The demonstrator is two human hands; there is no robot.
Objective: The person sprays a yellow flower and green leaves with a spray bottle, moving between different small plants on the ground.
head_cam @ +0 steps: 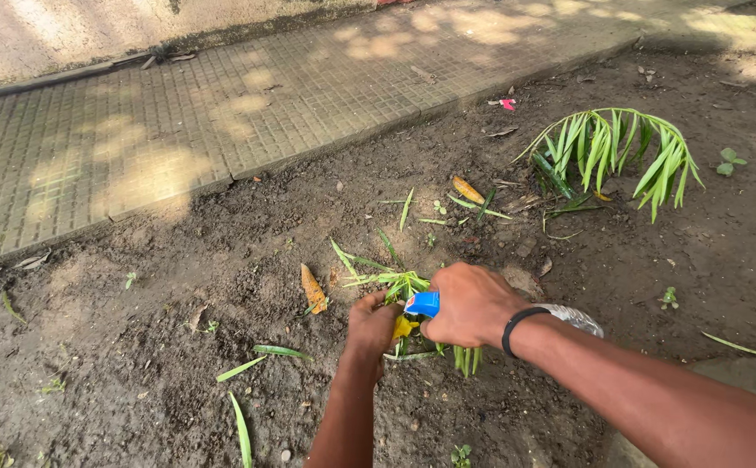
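Right hand [472,305]: fist closed around blue-and-yellow plastic tool [419,309]. Left hand [371,326]: fingers pinching small green grass-like plant [395,282]. Ground: dark bare soil [179,347], open leftward; grey paved path [222,113] edging beyond.

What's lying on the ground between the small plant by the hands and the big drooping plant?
In the head view, a yellow leaf and loose green blades on bare soil.

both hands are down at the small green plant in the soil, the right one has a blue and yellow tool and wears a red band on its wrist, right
Not quite: the band on the right wrist is black, not red. The head view shows the wristband dark against the arm. The rest holds: the left hand and right hand are both down at the small green plant in the soil, and the right one grips the blue and yellow tool.
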